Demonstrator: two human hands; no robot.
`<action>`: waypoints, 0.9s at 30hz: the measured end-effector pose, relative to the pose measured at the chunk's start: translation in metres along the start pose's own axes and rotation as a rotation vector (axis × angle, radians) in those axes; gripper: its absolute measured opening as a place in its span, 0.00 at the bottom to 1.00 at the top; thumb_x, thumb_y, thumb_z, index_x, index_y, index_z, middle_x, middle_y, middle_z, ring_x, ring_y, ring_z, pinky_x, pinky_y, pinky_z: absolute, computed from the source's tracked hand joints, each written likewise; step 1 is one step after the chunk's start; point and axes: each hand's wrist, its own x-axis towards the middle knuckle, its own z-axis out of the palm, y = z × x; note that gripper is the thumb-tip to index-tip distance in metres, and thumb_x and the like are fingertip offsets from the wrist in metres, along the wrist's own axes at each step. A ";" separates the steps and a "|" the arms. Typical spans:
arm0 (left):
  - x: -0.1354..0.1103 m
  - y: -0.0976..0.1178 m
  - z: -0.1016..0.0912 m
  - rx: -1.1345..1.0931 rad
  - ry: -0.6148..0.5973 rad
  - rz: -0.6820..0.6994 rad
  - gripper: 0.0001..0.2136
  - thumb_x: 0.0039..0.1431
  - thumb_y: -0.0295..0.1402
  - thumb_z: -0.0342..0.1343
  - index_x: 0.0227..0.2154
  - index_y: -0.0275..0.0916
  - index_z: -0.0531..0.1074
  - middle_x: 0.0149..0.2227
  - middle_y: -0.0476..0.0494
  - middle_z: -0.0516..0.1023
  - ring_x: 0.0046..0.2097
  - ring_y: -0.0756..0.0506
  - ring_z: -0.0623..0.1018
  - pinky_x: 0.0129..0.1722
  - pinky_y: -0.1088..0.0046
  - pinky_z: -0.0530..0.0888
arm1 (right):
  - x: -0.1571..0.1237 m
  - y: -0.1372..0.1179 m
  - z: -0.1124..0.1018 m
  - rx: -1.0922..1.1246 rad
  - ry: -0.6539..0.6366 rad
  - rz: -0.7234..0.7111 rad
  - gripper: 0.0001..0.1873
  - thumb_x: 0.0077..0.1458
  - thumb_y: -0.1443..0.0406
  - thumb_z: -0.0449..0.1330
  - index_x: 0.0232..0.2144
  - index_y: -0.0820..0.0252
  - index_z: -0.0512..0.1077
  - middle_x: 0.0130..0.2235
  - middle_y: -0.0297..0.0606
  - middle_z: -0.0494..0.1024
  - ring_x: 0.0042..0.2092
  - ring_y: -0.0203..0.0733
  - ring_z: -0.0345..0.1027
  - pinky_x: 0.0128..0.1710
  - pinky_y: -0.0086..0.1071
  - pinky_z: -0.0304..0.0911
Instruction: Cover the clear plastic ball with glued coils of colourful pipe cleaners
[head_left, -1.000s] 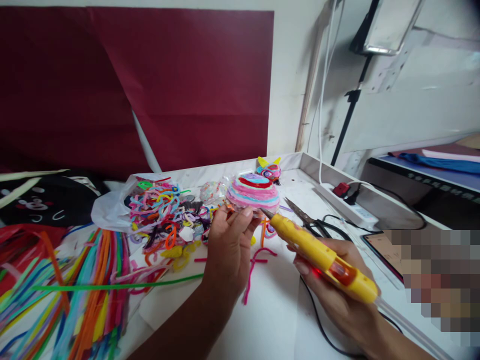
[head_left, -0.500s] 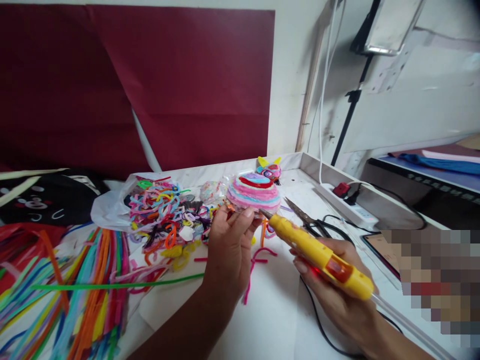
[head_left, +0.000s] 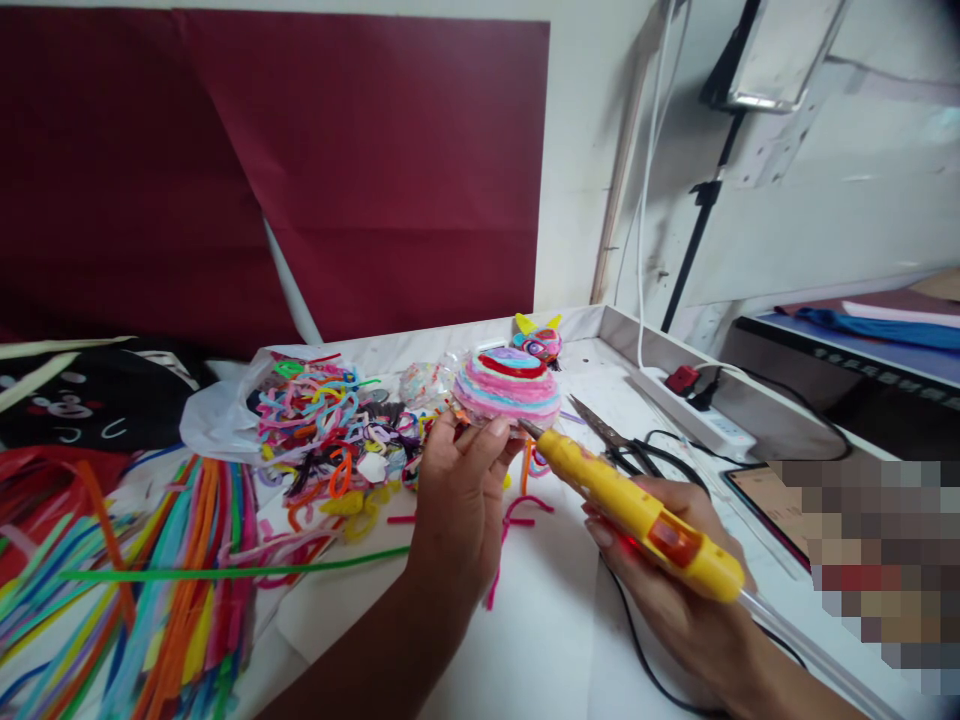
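Observation:
My left hand [head_left: 461, 490] is closed on the lower edge of a domed craft piece [head_left: 510, 385], covered in pink, blue, red and lilac bands of pipe cleaner. In my right hand [head_left: 667, 570] is a yellow hot glue gun [head_left: 637, 510], with a clear glue stick [head_left: 780, 615] coming out of its back end. The gun's metal nozzle points at the underside rim of the dome, close to my left fingertips; whether it touches cannot be made out. Behind the dome stands a small colourful figure [head_left: 541, 342] with yellow horns. Pink pipe cleaner pieces [head_left: 499, 540] lie beneath my left hand.
Black scissors [head_left: 630, 445] lie right of the dome, near a white power strip [head_left: 697, 415]. At left are a heap of pipe cleaner scraps [head_left: 315, 410] in a plastic bag and bundles of long pipe cleaners [head_left: 187, 570]. A black cord [head_left: 637, 640] runs under my right hand.
Almost nothing differs. The glue gun and both hands stay at the dome's rim, with only a very slight shift of my right hand.

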 end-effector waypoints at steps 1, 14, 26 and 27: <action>0.000 0.000 0.000 -0.002 0.002 -0.001 0.14 0.49 0.25 0.64 0.40 0.39 0.70 0.35 0.49 0.77 0.39 0.49 0.77 0.43 0.71 0.72 | 0.000 0.000 0.000 -0.002 0.002 -0.003 0.15 0.51 0.58 0.66 0.41 0.49 0.69 0.32 0.32 0.81 0.27 0.45 0.78 0.23 0.32 0.71; -0.001 0.000 0.000 -0.017 -0.012 0.009 0.12 0.52 0.24 0.62 0.39 0.39 0.69 0.34 0.49 0.76 0.37 0.51 0.76 0.43 0.72 0.71 | 0.003 -0.002 0.002 -0.069 0.015 -0.040 0.13 0.53 0.56 0.64 0.40 0.50 0.68 0.30 0.30 0.80 0.25 0.41 0.77 0.22 0.29 0.70; -0.001 -0.001 0.002 -0.028 0.012 0.015 0.13 0.52 0.22 0.62 0.39 0.39 0.68 0.35 0.48 0.78 0.41 0.50 0.78 0.45 0.71 0.73 | 0.006 -0.012 -0.003 -0.174 0.025 -0.095 0.11 0.56 0.54 0.60 0.38 0.51 0.67 0.27 0.29 0.80 0.22 0.41 0.75 0.18 0.29 0.67; -0.001 -0.001 0.002 -0.032 0.013 0.017 0.13 0.52 0.22 0.62 0.38 0.39 0.68 0.35 0.48 0.78 0.40 0.50 0.78 0.46 0.71 0.73 | 0.006 -0.012 -0.003 -0.177 0.028 -0.101 0.11 0.56 0.53 0.59 0.39 0.50 0.67 0.27 0.29 0.80 0.22 0.40 0.75 0.19 0.29 0.67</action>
